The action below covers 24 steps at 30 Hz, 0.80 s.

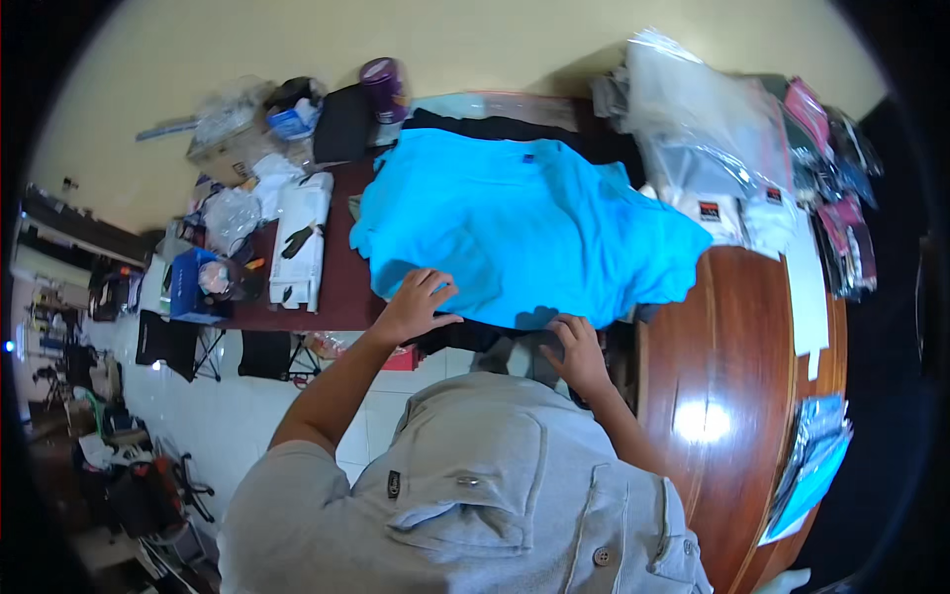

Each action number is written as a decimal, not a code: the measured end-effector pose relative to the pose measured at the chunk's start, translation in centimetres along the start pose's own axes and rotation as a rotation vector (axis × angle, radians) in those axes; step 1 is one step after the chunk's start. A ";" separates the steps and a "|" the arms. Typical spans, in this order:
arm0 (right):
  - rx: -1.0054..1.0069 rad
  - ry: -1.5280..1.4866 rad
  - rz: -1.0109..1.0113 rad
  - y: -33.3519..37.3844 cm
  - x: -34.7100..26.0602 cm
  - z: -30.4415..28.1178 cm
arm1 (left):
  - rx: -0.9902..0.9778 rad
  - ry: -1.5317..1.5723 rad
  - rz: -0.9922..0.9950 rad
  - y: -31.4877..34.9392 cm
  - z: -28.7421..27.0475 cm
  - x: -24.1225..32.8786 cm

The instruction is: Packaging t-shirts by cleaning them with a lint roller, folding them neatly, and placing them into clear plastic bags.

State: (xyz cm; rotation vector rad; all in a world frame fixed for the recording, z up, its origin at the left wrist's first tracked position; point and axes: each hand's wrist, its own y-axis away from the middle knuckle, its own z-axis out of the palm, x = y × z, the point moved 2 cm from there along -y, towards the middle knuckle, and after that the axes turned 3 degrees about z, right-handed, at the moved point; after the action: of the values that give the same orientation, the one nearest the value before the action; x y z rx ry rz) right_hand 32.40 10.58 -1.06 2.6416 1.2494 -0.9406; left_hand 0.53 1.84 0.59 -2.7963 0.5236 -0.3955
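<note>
A bright blue T-shirt (pixel 515 223) lies spread over the table in front of me, with dark cloth (pixel 495 127) showing beneath its far edge. Wrinkles run across its right half, and one sleeve hangs out to the right. My left hand (pixel 419 305) rests at the shirt's near left part, fingers apart and slightly bent. At the near edge, right of the middle, my right hand (pixel 576 353) has its fingertips by the hem, fingers spread. Neither hand shows a grip on the cloth.
Clear plastic bags (pixel 693 109) lie over folded garments at the back right. A polished wooden table (pixel 708 366) adjoins on the right, with packed blue garments (pixel 809 465). On the left are a white package (pixel 300 243), a blue box (pixel 193 282) and a purple canister (pixel 383 87).
</note>
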 end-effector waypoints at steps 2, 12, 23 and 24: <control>-0.019 0.031 -0.097 -2.4 -1.1 1.7 | 0.028 0.049 -0.049 1.9 -0.4 -0.9; 0.008 0.133 -0.028 -4.2 -3.2 2.2 | 0.286 0.385 -0.261 0.4 -2.7 -0.9; 0.296 -0.298 0.238 -5.9 -4.5 -3.5 | 0.044 0.010 -0.240 0.9 -7.3 -5.0; 0.376 -0.240 0.212 -5.7 -4.7 -4.8 | 0.094 -0.010 -0.246 0.9 -8.4 -5.5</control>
State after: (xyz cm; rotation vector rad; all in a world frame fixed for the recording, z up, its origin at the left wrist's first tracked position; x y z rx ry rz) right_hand 28.43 12.73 6.51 2.7395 0.7858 -1.5228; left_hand -7.35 1.35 6.89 -2.7759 0.1533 -0.4430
